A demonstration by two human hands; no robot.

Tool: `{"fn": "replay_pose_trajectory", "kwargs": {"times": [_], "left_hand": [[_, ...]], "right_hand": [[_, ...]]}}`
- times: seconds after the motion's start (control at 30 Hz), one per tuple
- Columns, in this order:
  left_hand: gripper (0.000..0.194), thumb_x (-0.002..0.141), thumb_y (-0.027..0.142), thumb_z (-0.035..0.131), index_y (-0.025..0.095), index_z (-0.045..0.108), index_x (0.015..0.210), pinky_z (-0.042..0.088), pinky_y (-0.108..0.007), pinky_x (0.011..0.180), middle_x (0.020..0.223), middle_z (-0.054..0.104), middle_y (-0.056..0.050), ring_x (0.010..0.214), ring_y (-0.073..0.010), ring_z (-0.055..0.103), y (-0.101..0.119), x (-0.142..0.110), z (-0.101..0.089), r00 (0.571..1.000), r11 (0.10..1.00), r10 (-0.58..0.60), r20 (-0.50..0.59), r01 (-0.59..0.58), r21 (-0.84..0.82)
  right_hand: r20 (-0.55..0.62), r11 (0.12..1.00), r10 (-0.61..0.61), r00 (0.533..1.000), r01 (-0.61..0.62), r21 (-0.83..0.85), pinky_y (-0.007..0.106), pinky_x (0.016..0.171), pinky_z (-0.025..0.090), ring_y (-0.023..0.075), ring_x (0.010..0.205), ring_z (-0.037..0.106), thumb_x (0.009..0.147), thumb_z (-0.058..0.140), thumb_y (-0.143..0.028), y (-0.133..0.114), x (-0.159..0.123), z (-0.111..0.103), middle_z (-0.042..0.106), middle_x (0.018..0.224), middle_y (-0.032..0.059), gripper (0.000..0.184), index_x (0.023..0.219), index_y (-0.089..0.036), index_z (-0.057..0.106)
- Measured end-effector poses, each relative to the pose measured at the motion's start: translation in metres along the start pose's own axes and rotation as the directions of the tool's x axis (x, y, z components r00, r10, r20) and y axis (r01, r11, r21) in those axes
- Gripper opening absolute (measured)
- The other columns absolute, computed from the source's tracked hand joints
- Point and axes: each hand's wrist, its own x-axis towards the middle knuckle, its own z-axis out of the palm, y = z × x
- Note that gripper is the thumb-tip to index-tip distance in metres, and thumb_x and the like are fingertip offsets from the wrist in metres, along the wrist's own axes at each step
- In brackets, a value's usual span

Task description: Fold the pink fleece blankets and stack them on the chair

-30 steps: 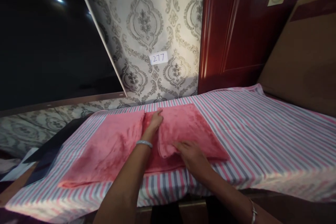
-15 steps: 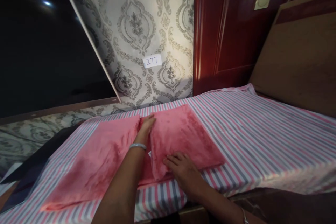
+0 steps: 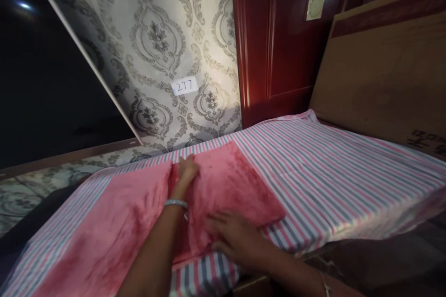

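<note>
A pink plush cloth [image 3: 240, 185] lies with its right part folded over into a flat panel. Its left part [image 3: 114, 218] spreads toward the front left, and a darker strip of the same cloth shows between the two. My left hand [image 3: 188, 169] rests at the far end of the folded panel's inner edge, fingers spread. Near the front of that panel, my right hand [image 3: 233, 236] lies over the cloth, slightly blurred, with its fingers stretched out and the thumb apart. A small white tag [image 3: 186, 216] peeks out beside my left wrist.
Under the cloth is a striped sheet [image 3: 313, 167] covering a table-like surface. A large dark screen [image 3: 59, 69] stands at the left, patterned wallpaper [image 3: 156, 37] behind. A cardboard box [image 3: 379, 74] stands at the right by a dark red panel [image 3: 289, 46].
The view has turned a little to the right. My right hand has shifted slightly on the folded panel, its thumb now apart from the fingers. My left hand stays at the far edge.
</note>
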Motion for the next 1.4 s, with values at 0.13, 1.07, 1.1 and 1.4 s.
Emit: {"fn": "replay_pose_trajectory", "kwargs": {"times": [0.13, 1.07, 1.1, 1.4], "left_hand": [[0.059, 0.091, 0.035, 0.054, 0.017, 0.047, 0.146, 0.035, -0.044, 0.114, 0.156, 0.039, -0.021, 0.144, -0.0336, 0.038, 0.038, -0.018, -0.005, 0.988, 0.988, 0.147, 0.045, -0.149, 0.046], [0.068, 0.093, 0.056, 0.040, 0.016, 0.045, 0.147, 0.021, -0.059, 0.117, 0.157, 0.037, -0.024, 0.149, -0.0381, 0.027, 0.016, -0.033, 0.031, 0.985, 0.974, 0.082, 0.154, -0.112, 0.199], [0.064, 0.094, 0.054, 0.040, 0.016, 0.048, 0.145, 0.024, -0.060, 0.116, 0.154, 0.040, -0.024, 0.147, -0.0381, 0.031, 0.020, -0.028, 0.026, 0.984, 0.975, 0.085, 0.154, -0.114, 0.190], [0.056, 0.098, 0.044, 0.032, 0.017, 0.048, 0.144, 0.016, -0.068, 0.117, 0.157, 0.040, -0.018, 0.150, -0.0362, 0.022, 0.018, 0.008, 0.036, 0.984, 0.969, 0.112, 0.136, -0.139, 0.206]], "right_hand": [[-0.206, 0.980, 0.198, 0.958, -0.189, 0.064, 0.039, 0.108, 0.042, 0.0242, 0.124, 0.057, 0.100, 0.037, -0.029, 0.031, 0.045, -0.059, 0.062, 0.137, 0.0126, 0.044, 0.137, -0.016, 0.059], [-0.116, 0.784, 0.476, 0.872, -0.480, -0.393, 0.052, 0.119, 0.019, 0.0302, 0.150, 0.020, 0.102, 0.035, -0.043, 0.146, 0.138, -0.033, 0.027, 0.162, 0.0179, 0.064, 0.154, -0.006, 0.034], [-0.111, 0.786, 0.485, 0.867, -0.489, -0.378, 0.054, 0.117, 0.021, 0.0300, 0.150, 0.021, 0.102, 0.035, -0.042, 0.144, 0.143, -0.039, 0.028, 0.162, 0.0167, 0.061, 0.154, -0.009, 0.036], [-0.161, 0.774, 0.528, 0.834, -0.550, -0.314, 0.057, 0.116, 0.021, 0.0304, 0.150, 0.019, 0.105, 0.027, -0.042, 0.149, 0.171, -0.047, 0.033, 0.161, 0.0120, 0.053, 0.148, -0.017, 0.044]]}}
